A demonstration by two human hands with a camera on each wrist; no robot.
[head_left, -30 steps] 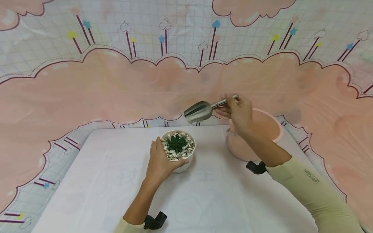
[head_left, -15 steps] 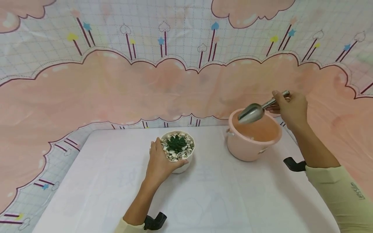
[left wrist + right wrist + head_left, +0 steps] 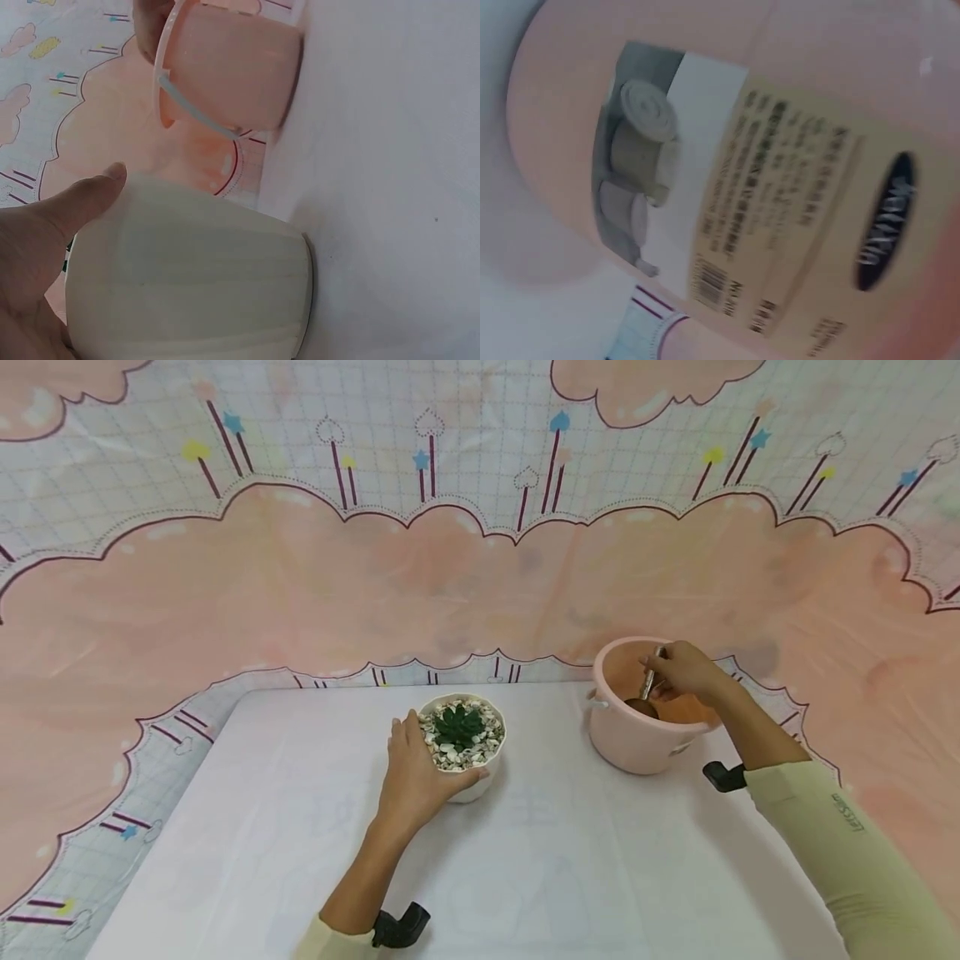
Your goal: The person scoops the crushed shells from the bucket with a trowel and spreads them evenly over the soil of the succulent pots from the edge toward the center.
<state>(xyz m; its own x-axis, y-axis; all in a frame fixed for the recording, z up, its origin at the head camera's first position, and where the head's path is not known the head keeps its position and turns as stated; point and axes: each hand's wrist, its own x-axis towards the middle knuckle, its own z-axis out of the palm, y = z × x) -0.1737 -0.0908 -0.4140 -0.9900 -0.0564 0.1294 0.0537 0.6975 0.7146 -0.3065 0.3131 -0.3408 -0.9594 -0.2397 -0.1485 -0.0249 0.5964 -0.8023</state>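
A white flower pot (image 3: 474,787) stands on the table, topped with pale pebbles (image 3: 450,757) around a dark green succulent (image 3: 459,725). My left hand (image 3: 416,781) grips its near left side, thumb and fingers spread round the rim. In the left wrist view the pot (image 3: 187,270) fills the lower part, with the thumb at its rim. My right hand (image 3: 682,670) reaches into the pink bucket (image 3: 637,747), holding a metal scoop (image 3: 651,681) by its handle. The scoop's bowl points down inside the bucket, its lower part hidden by the bucket wall.
Both things stand on a white-covered table (image 3: 525,877), the bucket to the right of the pot. Behind it hangs a pink and white printed cloth (image 3: 375,585). In the right wrist view a label (image 3: 780,217) shows on the bucket's side.
My right hand has carried the scoop from above and left of the bucket over to the right, then down into it. The left hand and the pot have stayed put.
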